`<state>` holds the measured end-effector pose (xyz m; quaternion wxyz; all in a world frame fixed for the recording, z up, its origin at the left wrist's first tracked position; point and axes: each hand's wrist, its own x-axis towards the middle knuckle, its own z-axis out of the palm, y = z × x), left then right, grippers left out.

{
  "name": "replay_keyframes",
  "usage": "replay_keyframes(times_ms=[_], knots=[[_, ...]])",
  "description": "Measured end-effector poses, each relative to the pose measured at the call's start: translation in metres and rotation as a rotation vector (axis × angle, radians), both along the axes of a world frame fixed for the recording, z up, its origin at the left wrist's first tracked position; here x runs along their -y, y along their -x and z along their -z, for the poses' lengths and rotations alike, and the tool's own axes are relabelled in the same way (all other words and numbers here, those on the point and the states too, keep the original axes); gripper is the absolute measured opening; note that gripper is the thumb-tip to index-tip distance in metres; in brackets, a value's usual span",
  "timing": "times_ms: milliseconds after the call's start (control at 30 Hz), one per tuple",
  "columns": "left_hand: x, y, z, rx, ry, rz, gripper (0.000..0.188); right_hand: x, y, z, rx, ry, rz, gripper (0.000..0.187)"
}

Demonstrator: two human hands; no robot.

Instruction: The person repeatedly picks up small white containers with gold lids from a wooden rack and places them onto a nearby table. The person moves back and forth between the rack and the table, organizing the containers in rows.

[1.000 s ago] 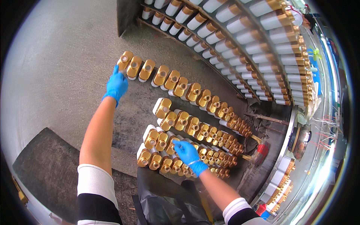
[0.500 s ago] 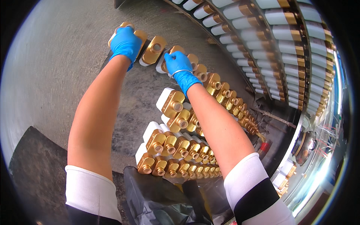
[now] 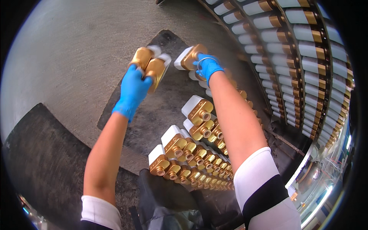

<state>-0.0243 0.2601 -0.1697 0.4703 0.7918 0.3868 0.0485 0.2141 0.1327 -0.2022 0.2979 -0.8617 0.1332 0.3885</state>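
Note:
My left hand (image 3: 132, 92), in a blue glove, grips two white bottles with gold shoulders (image 3: 151, 63) and holds them tilted above the dark mat (image 3: 168, 103). My right hand (image 3: 207, 66), also gloved blue, is closed on another white and gold bottle (image 3: 188, 57) at the far end of the rows. Below my arms, several rows of the same bottles (image 3: 191, 153) lie side by side on the mat, necks toward me. My right forearm hides part of the far row.
A rack of shelves (image 3: 303, 65) filled with more white and gold bottles curves along the right. Grey concrete floor (image 3: 69, 57) lies to the left. A second dark mat (image 3: 42, 161) sits at lower left, dark cloth (image 3: 168, 207) at the bottom.
Both hands reached to the far row and closed on bottles; the left now lifts two off the mat. The view has tipped forward over the rows.

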Motion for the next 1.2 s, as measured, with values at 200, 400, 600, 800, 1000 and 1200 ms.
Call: replay_keyframes(times_ms=[200,400,600,800,1000,1200], knots=[[0.022,0.138,-0.048,-0.264,-0.03,-0.071,0.022,0.0,0.027,0.011,0.254,0.038,-0.075,0.045],[0.056,0.267,-0.171,-0.407,-0.008,-0.235,0.024,0.002,0.098,-0.1,0.177,-0.031,-0.407,0.05],[0.098,0.294,-0.299,-0.499,-0.116,-0.089,0.033,0.072,0.19,-0.251,0.172,-0.261,-0.25,0.047],[0.176,0.222,-0.482,-0.591,0.0,0.331,0.055,0.246,0.264,-0.449,0.233,-0.187,-0.28,0.046],[0.297,0.177,-0.539,-0.025,0.297,0.771,0.05,0.461,0.358,-0.581,0.451,0.164,-0.023,0.035],[0.461,0.137,-0.584,-0.137,0.201,1.246,0.046,0.695,0.443,-0.651,0.609,0.504,0.094,0.025]])
